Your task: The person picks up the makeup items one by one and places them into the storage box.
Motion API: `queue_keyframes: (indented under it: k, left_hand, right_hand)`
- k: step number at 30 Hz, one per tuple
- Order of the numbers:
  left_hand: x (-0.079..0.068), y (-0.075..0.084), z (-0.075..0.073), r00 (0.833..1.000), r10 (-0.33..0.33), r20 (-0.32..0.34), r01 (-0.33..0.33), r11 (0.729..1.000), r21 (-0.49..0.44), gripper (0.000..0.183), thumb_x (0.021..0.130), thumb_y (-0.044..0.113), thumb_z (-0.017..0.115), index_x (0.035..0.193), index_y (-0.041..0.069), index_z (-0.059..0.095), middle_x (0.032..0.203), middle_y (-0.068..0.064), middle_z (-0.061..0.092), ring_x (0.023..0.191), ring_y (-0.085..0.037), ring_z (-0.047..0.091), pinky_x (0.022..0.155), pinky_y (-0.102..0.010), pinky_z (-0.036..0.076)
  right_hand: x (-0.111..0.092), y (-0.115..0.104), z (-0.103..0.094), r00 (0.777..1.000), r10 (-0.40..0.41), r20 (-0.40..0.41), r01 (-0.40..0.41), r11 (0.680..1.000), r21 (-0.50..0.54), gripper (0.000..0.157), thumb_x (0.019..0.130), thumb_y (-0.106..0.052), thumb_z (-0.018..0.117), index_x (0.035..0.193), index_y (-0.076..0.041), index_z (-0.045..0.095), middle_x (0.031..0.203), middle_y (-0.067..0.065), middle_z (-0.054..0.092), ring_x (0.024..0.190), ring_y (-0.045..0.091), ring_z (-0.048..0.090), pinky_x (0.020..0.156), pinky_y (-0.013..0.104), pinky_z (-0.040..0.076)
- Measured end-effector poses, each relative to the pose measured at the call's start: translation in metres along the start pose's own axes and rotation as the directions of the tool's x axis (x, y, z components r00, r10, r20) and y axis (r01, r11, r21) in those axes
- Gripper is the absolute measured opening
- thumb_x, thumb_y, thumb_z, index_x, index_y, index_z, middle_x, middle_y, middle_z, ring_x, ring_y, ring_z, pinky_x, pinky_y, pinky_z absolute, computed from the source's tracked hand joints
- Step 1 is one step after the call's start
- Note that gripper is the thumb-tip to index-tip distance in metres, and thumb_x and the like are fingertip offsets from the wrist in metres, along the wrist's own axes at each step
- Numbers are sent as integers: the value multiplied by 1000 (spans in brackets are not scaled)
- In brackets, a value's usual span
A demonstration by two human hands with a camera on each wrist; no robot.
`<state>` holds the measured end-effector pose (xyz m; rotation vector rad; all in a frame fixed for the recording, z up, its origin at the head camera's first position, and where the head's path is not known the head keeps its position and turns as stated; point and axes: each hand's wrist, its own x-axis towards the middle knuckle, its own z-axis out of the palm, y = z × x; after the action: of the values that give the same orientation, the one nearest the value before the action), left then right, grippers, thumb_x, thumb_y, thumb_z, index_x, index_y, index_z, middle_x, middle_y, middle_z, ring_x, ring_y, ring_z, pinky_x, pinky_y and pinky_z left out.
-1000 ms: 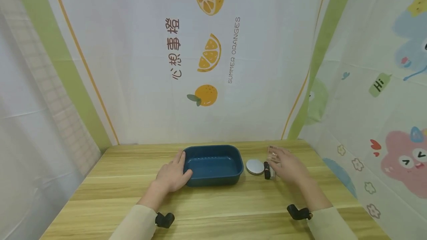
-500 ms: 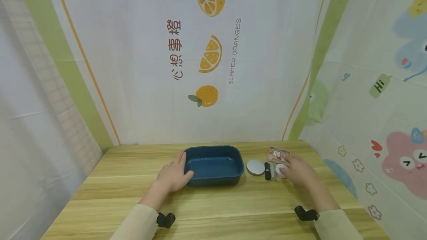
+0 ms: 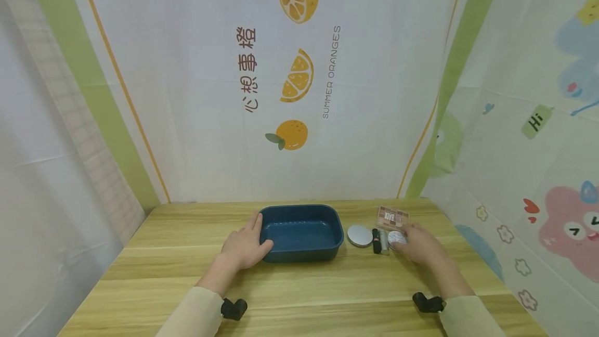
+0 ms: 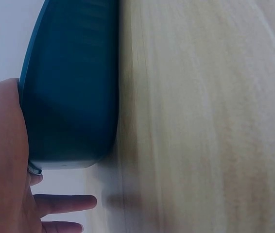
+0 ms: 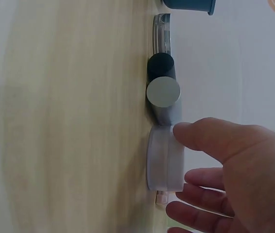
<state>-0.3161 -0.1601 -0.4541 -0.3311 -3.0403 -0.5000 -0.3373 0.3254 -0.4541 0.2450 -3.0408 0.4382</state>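
Note:
My left hand (image 3: 245,246) holds the left end of a dark blue rectangular bin (image 3: 301,254); its thumb lies over the near rim corner and its fingers along the outer side. In the left wrist view, two fingers stretch past the bin's end. My right hand (image 3: 423,245) is at a small round white case (image 5: 165,160), the thumb on one edge and the fingers at the opposite edge. The case rests on the table beside a grey cylindrical tube (image 5: 163,92). Behind it lies a brown eyeshadow palette (image 3: 392,217) with lettering on its lid.
A black tube (image 3: 376,241) lies alongside the grey one. To its left, near the bin, sits a round compact (image 3: 359,235) with a pale lid. All stand on a wood-grain table (image 3: 299,295). Printed curtains (image 3: 210,160) rise behind the table and at its sides.
My right hand has moved from over the palette and the tubes, right and toward me, to the round white case. The palette now shows fully. My left hand keeps its place on the bin.

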Motion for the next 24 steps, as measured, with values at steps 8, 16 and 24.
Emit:
queue_keyframes:
  k: [8,16,24]
  left_hand:
    - [0,-1,0,1000,4,-5,-4,1000,19,87,105,44,54,172,-4,27,182,-21,23,137,-49,64,98,-62,54]
    - [-2,2,-3,1000,2,-8,-2,1000,21,88,103,44,53,172,-4,28,182,-21,24,134,-49,66,96,-60,54]
    - [-1,3,-2,1000,-4,-6,4,1000,16,86,104,43,52,172,-3,27,183,-20,23,131,-48,68,86,-55,55]
  right_hand:
    - [2,1,3,1000,18,11,-18,1000,-10,73,98,-40,75,146,13,58,138,41,61,122,55,66,103,71,52]
    - [1,1,4,1000,8,-5,-8,1000,-6,73,98,-40,76,145,14,59,132,38,65,114,50,68,99,69,54]
    - [-2,-2,1,999,44,-30,-44,999,6,75,96,-41,77,146,13,60,127,36,65,104,43,69,91,65,57]
